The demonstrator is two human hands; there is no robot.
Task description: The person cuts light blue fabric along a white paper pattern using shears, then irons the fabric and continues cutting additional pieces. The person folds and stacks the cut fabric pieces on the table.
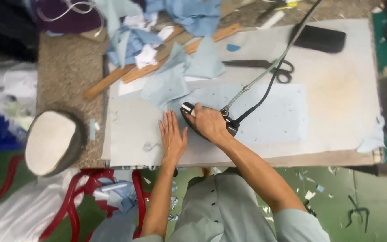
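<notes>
My right hand (pixel 209 123) grips the handle of a black clothes iron (pixel 189 113) that rests on a pale blue piece of cloth (pixel 274 112) spread on the padded white ironing board (pixel 346 103). The iron's black cord and metal spring lead (pixel 265 78) run up and to the right. My left hand (pixel 172 136) lies flat, fingers spread, on the board just left of the iron, touching its side.
Black scissors (pixel 265 67) and a dark oblong case (pixel 319 38) lie at the board's far side. Blue fabric scraps (pixel 189 67) and wooden slats (pixel 157 58) pile at the upper left. An oval padded form (pixel 50 141) sits left; a red chair frame (pixel 77 197) stands below.
</notes>
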